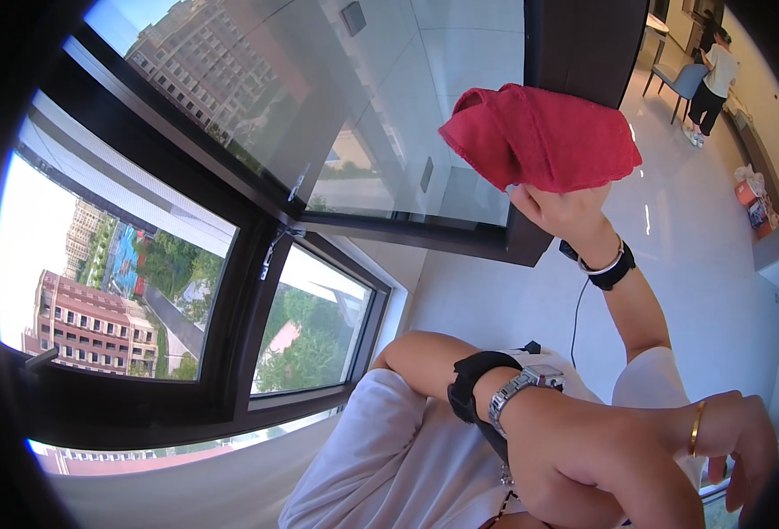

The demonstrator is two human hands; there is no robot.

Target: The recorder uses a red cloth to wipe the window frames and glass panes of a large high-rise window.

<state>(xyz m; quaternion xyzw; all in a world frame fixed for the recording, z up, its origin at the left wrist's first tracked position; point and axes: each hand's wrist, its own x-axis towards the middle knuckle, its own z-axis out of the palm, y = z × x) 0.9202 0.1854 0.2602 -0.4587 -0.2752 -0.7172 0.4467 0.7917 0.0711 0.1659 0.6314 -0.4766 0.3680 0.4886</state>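
A red cloth (pixel 548 137) is bunched over the free edge of the opened dark-framed window sash (pixel 531 234). My right hand (pixel 566 207) grips it from below, so most of the fingers are hidden under the fabric. The cloth covers part of the frame and overlaps the sash's glass (pixel 381 115). My left hand (pixel 636 450) crosses in front of my body at the lower right, close to the camera. Its fingers are apart and loosely bent, with a gold ring on one, and nothing shows in them. A silver watch (pixel 522 388) and a black strap circle my left wrist.
To the left stand the dark window frame (pixel 222 388) and its panes, with buildings and trees outside. Hinge hardware (pixel 279 242) joins frame and sash. Pale floor (pixel 486 300) spreads below. Far right, a person (pixel 716 75) stands by a blue chair (pixel 688 86); bags (pixel 751 198) lie near the wall.
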